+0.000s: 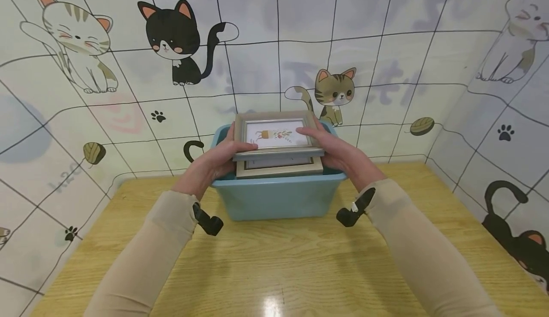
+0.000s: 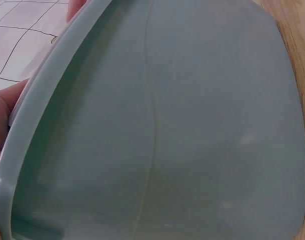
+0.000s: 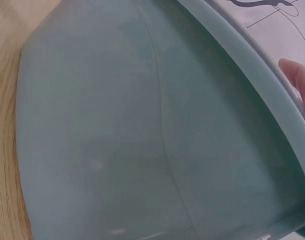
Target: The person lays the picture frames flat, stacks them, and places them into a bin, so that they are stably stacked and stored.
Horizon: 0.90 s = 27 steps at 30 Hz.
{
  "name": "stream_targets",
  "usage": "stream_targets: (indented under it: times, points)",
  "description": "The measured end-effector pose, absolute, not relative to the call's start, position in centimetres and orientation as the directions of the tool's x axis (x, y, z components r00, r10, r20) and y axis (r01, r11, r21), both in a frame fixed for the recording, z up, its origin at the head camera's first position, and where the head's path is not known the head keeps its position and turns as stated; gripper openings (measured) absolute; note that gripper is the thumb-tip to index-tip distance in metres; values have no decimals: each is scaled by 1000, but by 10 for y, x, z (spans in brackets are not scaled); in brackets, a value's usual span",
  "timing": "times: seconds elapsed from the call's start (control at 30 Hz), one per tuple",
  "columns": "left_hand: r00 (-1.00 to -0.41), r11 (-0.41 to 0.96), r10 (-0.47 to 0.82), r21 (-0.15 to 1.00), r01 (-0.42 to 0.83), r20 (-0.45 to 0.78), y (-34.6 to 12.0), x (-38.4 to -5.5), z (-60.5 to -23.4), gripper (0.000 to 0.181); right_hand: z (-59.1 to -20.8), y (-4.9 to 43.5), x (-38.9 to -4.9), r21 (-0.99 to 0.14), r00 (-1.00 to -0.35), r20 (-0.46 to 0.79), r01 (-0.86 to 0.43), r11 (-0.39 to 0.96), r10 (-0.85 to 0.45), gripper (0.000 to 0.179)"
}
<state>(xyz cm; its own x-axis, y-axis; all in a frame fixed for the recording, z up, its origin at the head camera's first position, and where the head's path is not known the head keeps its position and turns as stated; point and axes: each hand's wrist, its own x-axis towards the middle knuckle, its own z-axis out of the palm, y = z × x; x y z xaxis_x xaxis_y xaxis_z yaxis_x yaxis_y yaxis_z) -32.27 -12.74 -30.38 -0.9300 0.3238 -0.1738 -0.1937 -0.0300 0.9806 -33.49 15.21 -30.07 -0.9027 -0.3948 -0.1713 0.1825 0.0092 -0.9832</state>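
Observation:
In the head view a silver-framed picture frame with a plant print lies across the top of a blue plastic basin. My left hand grips its left side, thumb over the front left corner. From the right, my right hand holds the opposite side, its thumb on the picture face. Beneath it, another picture frame in pale gold sits inside the basin, mostly covered. Both wrist views are filled by the basin's outer wall, with only some fingers and a thumb showing past the rim.
The basin stands on a wood-grain table, near its back edge. Behind it rises a white wall covering with a grid and cartoon cats, which continues along both sides. A dark strap with a camera mount is on each wrist.

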Motion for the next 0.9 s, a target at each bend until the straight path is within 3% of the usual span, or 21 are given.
stream_targets:
  times: [0.9]
  points:
    - [-913,-28,353,973,-227,-203,-128,-321,-304,102,-305,152,-337,-976,-898,-206,217,14,-388,92]
